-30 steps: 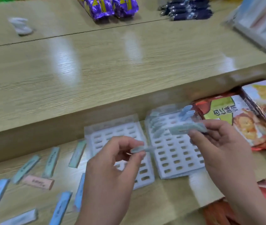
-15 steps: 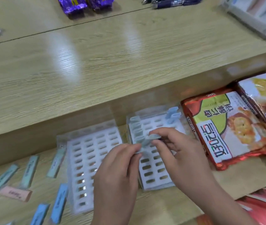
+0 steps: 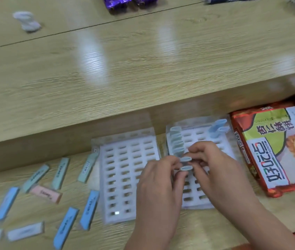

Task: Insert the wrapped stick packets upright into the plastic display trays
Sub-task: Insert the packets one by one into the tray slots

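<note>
Two pale blue stick packets are held end-on over the right-hand tray point(image 3: 220, 204): the upper packet point(image 3: 185, 159) is pinched by the fingertips of the right hand point(image 3: 213, 170), and the lower packet point(image 3: 186, 168) is gripped between the thumb and fingers of the left hand point(image 3: 158, 184). Both are kept vertical, their oval ends turned up toward the camera, presumably so that each can be dropped straight into a slot. They are lined up with the tray's left column, just below a row of greenish packets point(image 3: 176, 141) already standing there — the column appears to be filled from the back forward. Whether either held packet has entered its slot cannot be told, since the fingers hide the lower ends.

At the tray's far right corner two more blue packets point(image 3: 218, 129) are seen standing, tilted slightly. The left-hand tray point(image 3: 114, 213), just beside the first, is shown with all its slots open. Further left, loose packets point(image 3: 89, 209) — blue, green and one pink packet point(image 3: 45, 193) — are scattered flat on the lower wooden shelf point(image 3: 206, 230), within reach as stock. To the right of the trays a red-edged cracker bag point(image 3: 276, 150) is laid flat.
</note>
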